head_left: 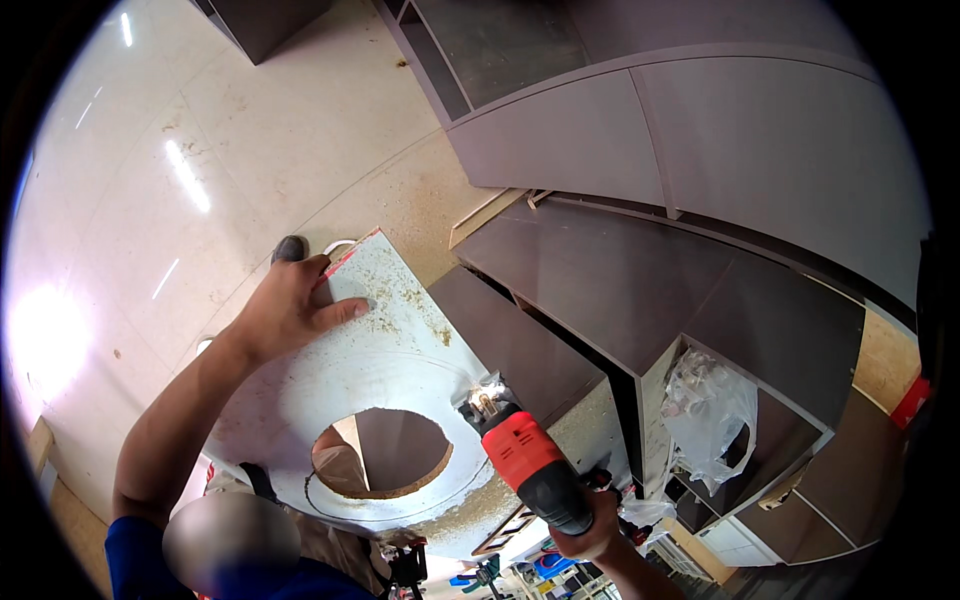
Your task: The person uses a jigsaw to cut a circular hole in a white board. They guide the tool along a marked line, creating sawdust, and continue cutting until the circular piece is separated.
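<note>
Cabinets (700, 200): grey carcasses and dark panels fill the right side, open voids between them. Floor (250, 120): pale, glossy, dusted with sawdust near the work.

Board (400, 340): white sheet, tilted, lying across the dark panel edges beside the cabinets, its far corner pointing at the floor. A round hole (380, 455) is cut through it, and a scribed arc runs wider round the hole. Sawdust lies on the surface and along the near edge.

Left hand (290, 305): flat on the far corner of the board, fingers spread and pressing down, thumb along the top; nothing gripped.

Drill (530, 465): red body, black grip, nose against the board's right edge just past the hole. Right hand (590, 525): closed round the grip; I cannot see the trigger finger.

Bag (705, 415): clear plastic, crumpled, in a cabinet opening, apart from the work.

Risks, as I judge them:
- The board appears only partly supported. If the tool bites, it could pivot or slide off the panel edges, since my palm alone holds it.
- Dust under my palm may lessen grip.
- The strip between hole and edge looks thin, and pressure there could crack it.
- A kick could twist my right wrist.
- Cannot tell how the tool tip sits, so slip direction is unknown.
</note>
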